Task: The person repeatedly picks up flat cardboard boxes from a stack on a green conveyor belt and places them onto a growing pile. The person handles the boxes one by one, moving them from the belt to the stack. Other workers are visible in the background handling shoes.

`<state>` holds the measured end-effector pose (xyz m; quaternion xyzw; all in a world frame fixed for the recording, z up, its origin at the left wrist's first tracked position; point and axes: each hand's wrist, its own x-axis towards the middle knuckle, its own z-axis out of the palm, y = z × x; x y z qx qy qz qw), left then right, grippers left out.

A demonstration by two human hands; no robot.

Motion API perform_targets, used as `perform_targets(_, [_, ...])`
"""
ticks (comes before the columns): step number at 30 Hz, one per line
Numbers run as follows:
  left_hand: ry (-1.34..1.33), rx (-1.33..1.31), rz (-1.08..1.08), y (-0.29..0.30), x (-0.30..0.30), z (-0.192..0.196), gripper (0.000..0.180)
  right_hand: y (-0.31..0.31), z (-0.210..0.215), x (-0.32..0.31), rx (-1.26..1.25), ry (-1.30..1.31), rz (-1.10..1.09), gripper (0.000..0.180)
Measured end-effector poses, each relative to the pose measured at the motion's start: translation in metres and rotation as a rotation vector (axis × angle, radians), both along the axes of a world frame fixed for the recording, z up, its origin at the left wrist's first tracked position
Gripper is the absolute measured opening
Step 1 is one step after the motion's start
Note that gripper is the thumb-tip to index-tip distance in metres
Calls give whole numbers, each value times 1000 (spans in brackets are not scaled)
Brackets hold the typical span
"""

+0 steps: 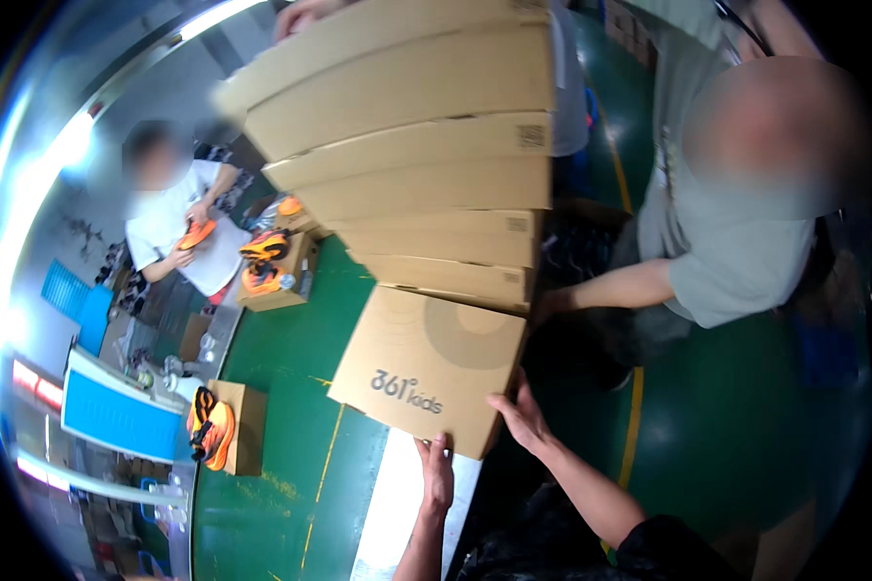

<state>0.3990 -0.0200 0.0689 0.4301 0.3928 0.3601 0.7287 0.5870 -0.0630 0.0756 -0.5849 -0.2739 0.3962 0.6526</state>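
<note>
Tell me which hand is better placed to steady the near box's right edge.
Probably the right hand: it is at the right edge of the cardboard box, thumb over the lid, while the left hand is at the near edge.

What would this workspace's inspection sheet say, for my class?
Surface: flat white bench top, partly visible.
Job's things: printed tan cardboard box, closed; stack of tan cardboard boxes beyond.
Clutter: orange-and-black shoes atop brown cartons, left.
Hands: left hand at the printed box's near edge, right hand at its right side.
Cables: thin black cord, upper right; kind unclear.
Surroundings: yellow-lined green floor; white-shirted person left, grey-shirted person right.
</note>
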Motion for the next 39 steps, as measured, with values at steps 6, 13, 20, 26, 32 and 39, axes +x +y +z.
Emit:
perform_targets(6, [150,-186,88,-37,-100,-20,73,3,-8,-12,-17,100,-83,70])
perform_targets(13, [161,-391,393,-161,-233,-65,56,-3,-8,-4,-295,152,-101,62])
perform_targets(20, [35,-449,631,-198,-293,-89,52,8,13,7,-160,206,66,54])
perform_targets(26, [29,-363,562,-169,-289,-103,49,14,2,14,-149,268,53,51])
perform_targets(32, [108,-244,704,-139,-289,-97,50,-5,26,-62,151,-627,-441,49])
perform_targets(39, [878,288,777,-13,-358,-40,69,-23,41,-263,22,-691,649,31])
